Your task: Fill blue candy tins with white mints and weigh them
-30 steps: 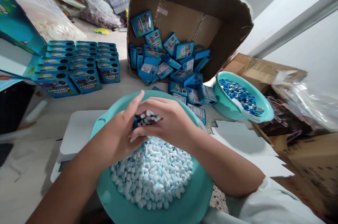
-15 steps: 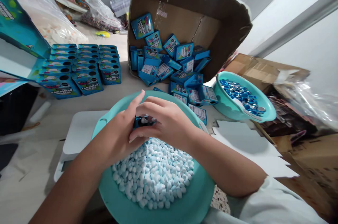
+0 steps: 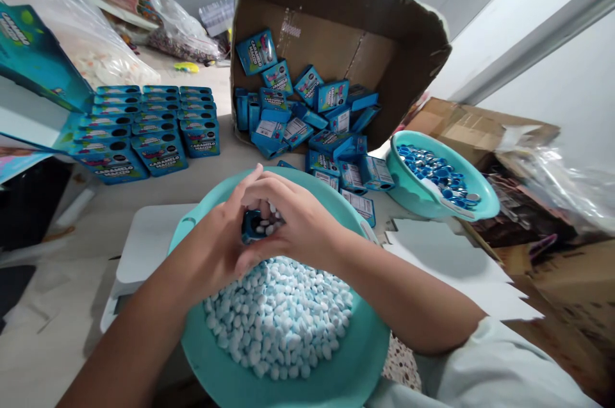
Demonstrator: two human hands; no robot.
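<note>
My left hand (image 3: pixel 216 238) is wrapped round a small blue box (image 3: pixel 250 227) above the teal basin (image 3: pixel 355 357). My right hand (image 3: pixel 300 219) is cupped against the box, with some small pale candies (image 3: pixel 270 223) between its fingers and the box's opening. Both hands touch each other, and much of the box is hidden behind them. Below them, a heap of white and light-blue candies (image 3: pixel 283 318) lies in the basin.
Filled rows of blue boxes (image 3: pixel 161 152) stand at the left. A tilted cardboard carton (image 3: pixel 327 17) spills more blue boxes. A second teal tub (image 3: pixel 408 193) holds blue-and-silver pieces. A white scale (image 3: pixel 148 241) sits left of the basin; white card sheets (image 3: pixel 446 267) lie right.
More pale candies now show between my right hand's fingers at the box's opening. Both hands stay in nearly the same place over the basin.
</note>
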